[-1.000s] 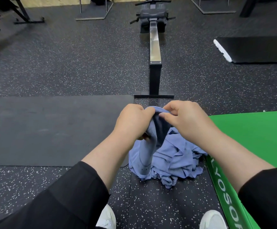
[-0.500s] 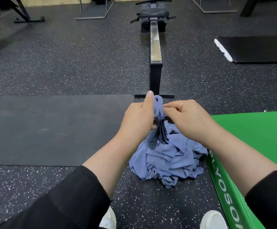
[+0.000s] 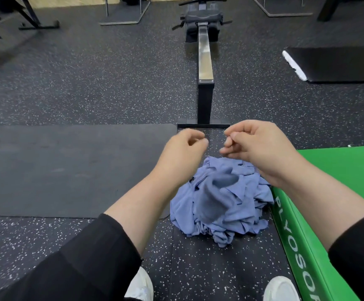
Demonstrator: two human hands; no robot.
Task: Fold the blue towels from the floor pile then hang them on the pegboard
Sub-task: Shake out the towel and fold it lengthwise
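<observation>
A crumpled pile of blue towels (image 3: 220,200) lies on the speckled black floor in front of my feet. My left hand (image 3: 183,153) hovers above the pile's far left side, fingers curled in, holding nothing. My right hand (image 3: 257,146) hovers above the pile's far right side, fingers also curled with nothing in them. A gap separates the two hands. One towel on top of the pile looks blurred. No pegboard is in view.
A green plyo box (image 3: 328,192) stands right beside the pile. A dark floor mat (image 3: 68,168) lies to the left. A rowing machine rail (image 3: 205,68) runs straight ahead. A black mat (image 3: 337,64) lies at the far right, metal frames at the back.
Both hands held a towel lifted from the pile; now they have let go and moved apart, and the towel has dropped back onto the pile.
</observation>
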